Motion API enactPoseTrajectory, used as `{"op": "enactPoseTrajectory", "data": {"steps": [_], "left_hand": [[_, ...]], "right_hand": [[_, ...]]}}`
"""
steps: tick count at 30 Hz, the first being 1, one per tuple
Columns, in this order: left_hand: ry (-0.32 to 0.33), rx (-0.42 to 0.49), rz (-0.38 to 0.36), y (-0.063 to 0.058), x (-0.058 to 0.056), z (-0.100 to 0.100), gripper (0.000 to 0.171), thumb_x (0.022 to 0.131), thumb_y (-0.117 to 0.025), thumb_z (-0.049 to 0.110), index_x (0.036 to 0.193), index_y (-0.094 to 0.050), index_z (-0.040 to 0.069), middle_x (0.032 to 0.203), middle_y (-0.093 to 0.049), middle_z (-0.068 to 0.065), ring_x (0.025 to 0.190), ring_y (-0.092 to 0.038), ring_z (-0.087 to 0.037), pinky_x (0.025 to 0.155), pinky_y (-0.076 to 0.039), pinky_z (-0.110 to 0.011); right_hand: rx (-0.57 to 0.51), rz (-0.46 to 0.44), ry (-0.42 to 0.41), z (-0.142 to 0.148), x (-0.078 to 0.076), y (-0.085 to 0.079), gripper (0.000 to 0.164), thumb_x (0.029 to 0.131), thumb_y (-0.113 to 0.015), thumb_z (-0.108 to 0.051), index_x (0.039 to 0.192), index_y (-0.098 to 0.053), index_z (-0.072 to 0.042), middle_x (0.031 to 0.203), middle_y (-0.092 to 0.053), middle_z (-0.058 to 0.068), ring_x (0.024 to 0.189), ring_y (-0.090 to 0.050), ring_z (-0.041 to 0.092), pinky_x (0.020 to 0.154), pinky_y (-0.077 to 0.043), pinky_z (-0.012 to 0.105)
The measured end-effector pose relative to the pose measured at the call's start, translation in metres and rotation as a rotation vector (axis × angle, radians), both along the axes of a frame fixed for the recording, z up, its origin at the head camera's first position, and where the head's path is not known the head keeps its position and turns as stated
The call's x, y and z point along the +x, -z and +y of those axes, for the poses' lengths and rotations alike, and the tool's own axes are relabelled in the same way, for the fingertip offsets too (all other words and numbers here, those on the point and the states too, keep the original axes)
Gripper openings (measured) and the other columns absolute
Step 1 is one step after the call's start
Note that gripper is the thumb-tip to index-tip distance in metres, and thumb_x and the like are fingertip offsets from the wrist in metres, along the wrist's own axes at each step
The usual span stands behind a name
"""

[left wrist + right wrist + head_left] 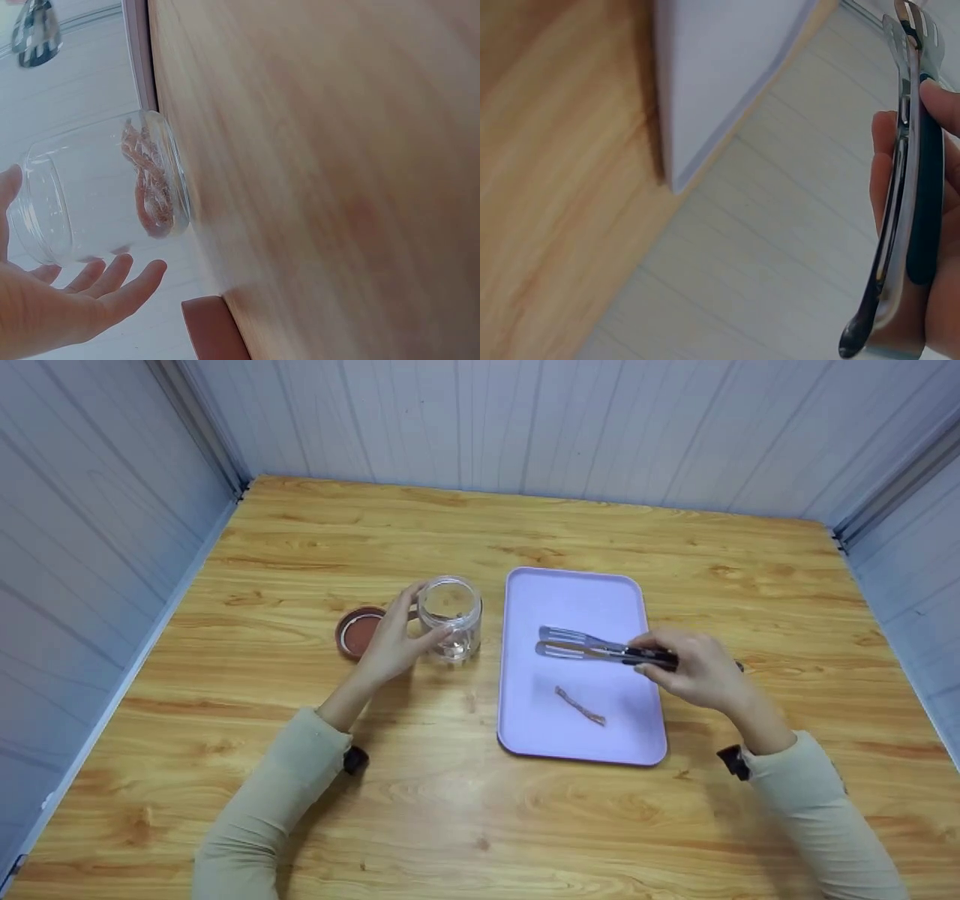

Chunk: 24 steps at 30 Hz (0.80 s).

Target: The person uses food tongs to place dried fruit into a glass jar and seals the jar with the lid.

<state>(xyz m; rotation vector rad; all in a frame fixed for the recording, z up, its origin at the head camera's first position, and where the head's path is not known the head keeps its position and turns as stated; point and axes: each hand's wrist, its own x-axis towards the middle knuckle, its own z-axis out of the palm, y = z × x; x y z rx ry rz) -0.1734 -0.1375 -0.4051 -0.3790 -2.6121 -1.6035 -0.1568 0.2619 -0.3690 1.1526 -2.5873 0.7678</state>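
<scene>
My left hand [391, 649] holds a clear jar [466, 630] upright, thumb on the near side and fingers round the far side. Several reddish-brown jerky-like strips [154, 187] lie at the bottom of the jar, seen through its wall in the left wrist view. Metal tongs [600, 649] with dark handles are gripped in my right hand [697, 671] above the lilac tray [577, 596]. Their slotted ends stand slightly apart, with nothing visible between them. One thin brown strip [580, 706] lies on the tray, nearer to me than the tongs.
A reddish-brown round lid [358, 634] lies on the wooden table [420, 810], left of the jar and partly behind my left hand. Pale panel walls [495, 427] close off the table at the back and both sides.
</scene>
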Motion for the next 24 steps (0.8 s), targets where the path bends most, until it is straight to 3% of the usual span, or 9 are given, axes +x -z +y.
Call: {"op": "enactPoseTrajectory", "data": {"steps": [12, 19, 24], "left_hand": [[-0.001, -0.018, 0.022, 0.0, -0.001, 0.0, 0.075, 0.078, -0.067, 0.033, 0.136, -0.027, 0.008, 0.13, -0.036, -0.011, 0.114, -0.038, -0.024, 0.095, -0.031, -0.043], [-0.015, -0.04, 0.015, 0.0, 0.0, 0.0, 0.074, 0.078, -0.066, 0.036, 0.136, -0.028, 0.011, 0.129, -0.037, -0.009, 0.115, -0.037, -0.022, 0.095, -0.03, -0.04], [0.005, -0.01, 0.005, -0.003, 0.003, 0.0, 0.073, 0.079, -0.065, 0.034, 0.136, -0.026, 0.008, 0.13, -0.035, -0.013, 0.115, -0.037, -0.027, 0.094, -0.03, -0.046]], "right_hand": [[0.027, -0.066, 0.041, 0.019, 0.024, 0.029, 0.027, 0.07, -0.073, -0.009, 0.095, -0.065, -0.008, 0.085, -0.063, 0.0, 0.067, -0.053, 0.007, 0.054, -0.045, 0.027], [0.03, -0.085, 0.037, 0.025, 0.036, 0.036, 0.028, 0.068, -0.074, -0.005, 0.094, -0.065, -0.007, 0.086, -0.064, 0.001, 0.069, -0.055, 0.007, 0.055, -0.046, 0.026], [0.042, -0.122, 0.073, 0.025, 0.04, 0.039, 0.026, 0.069, -0.073, -0.006, 0.094, -0.065, -0.009, 0.087, -0.064, -0.001, 0.069, -0.054, 0.006, 0.056, -0.046, 0.026]]}}
